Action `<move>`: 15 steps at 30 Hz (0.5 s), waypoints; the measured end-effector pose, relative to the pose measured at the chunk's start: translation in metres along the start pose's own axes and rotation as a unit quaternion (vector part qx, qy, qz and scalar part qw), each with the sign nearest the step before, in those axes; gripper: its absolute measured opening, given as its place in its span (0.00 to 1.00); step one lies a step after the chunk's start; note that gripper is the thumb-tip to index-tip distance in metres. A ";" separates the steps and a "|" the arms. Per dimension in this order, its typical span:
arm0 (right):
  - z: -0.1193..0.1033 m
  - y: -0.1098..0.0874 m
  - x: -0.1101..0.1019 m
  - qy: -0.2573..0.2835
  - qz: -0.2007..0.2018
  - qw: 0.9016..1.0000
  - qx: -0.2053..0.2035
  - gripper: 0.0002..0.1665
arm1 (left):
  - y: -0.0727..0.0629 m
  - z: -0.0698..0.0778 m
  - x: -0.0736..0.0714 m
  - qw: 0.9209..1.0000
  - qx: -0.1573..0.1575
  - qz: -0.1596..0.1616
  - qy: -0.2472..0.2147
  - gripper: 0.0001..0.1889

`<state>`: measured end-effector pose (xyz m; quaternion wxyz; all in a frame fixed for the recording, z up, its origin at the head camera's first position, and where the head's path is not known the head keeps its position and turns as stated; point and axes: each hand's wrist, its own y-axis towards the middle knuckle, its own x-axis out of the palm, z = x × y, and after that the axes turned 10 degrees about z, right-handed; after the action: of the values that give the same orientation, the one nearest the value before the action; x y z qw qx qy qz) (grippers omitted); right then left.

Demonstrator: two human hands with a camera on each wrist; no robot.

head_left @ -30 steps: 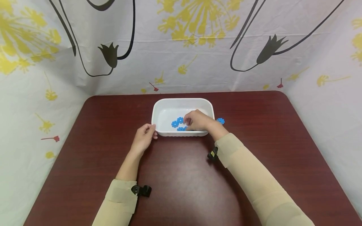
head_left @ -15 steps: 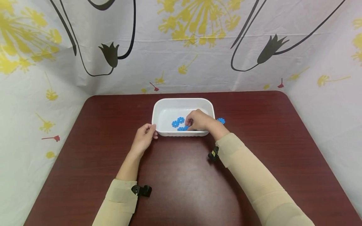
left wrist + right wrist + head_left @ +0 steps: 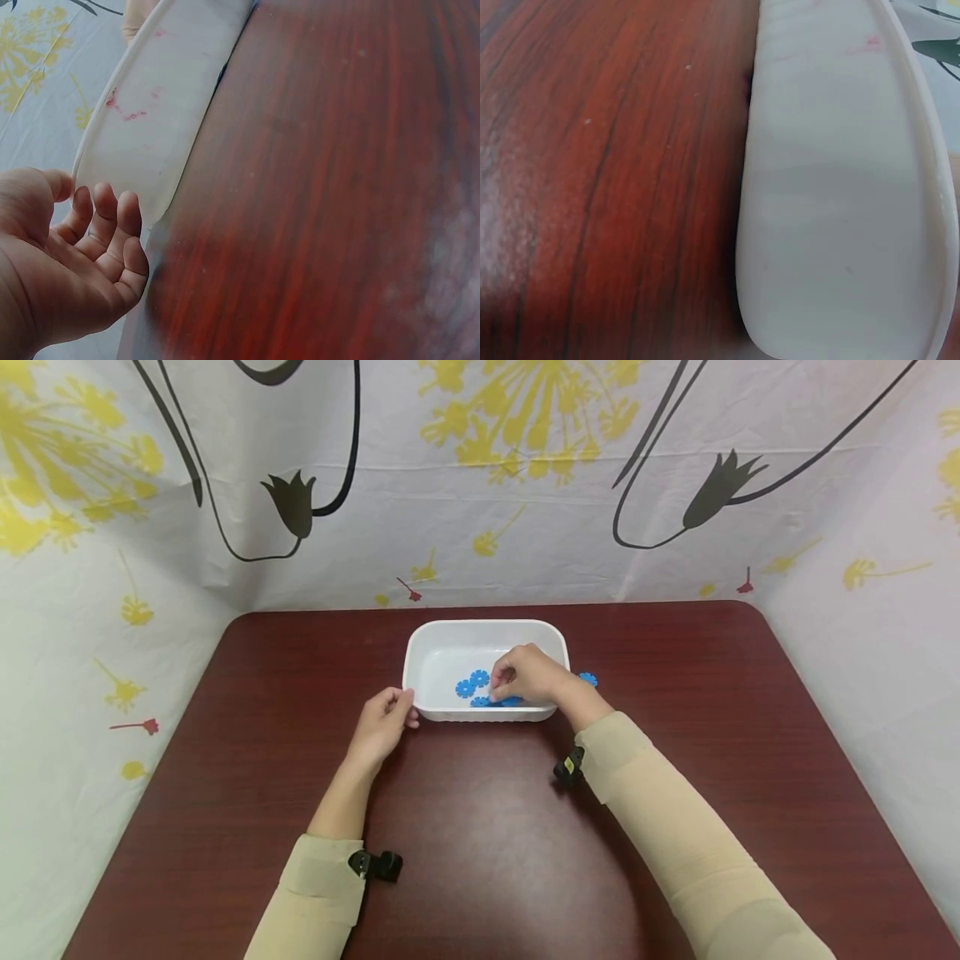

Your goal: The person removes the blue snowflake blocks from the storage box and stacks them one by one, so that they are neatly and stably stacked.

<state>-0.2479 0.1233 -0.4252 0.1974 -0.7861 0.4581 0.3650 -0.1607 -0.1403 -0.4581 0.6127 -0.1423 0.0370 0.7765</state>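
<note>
A white rectangular tub (image 3: 442,647) stands near the back of the table. My left hand (image 3: 378,727) pinches the rim at its front left corner; in the left wrist view the thumb and a finger of this hand (image 3: 82,262) meet at the rim. Inside the tub lie several blue notched discs (image 3: 465,688), like snowflake building pieces. My right hand (image 3: 528,675) reaches over the right side into the tub, its thumb and fingertips pinching a blue disc (image 3: 495,702) near the front wall. The tub's outer wall (image 3: 832,187) hides that hand's fingers in the right wrist view.
Another blue disc (image 3: 588,679) lies on the table right of the tub, partly behind the right wrist. The dark red wooden table (image 3: 480,827) spreads in front. A white patterned cloth (image 3: 555,543) hangs behind and along both sides.
My right hand has risen slightly and shifted a little right inside the tub. More blue now shows beneath its fingers. My left hand keeps its hold on the rim.
</note>
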 end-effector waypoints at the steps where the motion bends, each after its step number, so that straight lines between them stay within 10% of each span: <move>1: 0.000 0.000 0.000 0.011 -0.003 1.000 -0.004 0.07 | 0.000 0.000 0.000 1.000 0.000 0.000 0.001 0.16; 15: 0.001 -0.005 -0.015 0.047 -0.104 0.993 0.002 0.09 | -0.001 0.002 0.000 1.000 -0.003 -0.001 0.002 0.17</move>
<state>-0.2487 0.1351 -0.4149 0.2140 -0.8454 0.3838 0.3038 -0.1599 -0.1396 -0.4557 0.6131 -0.1461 0.0357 0.7755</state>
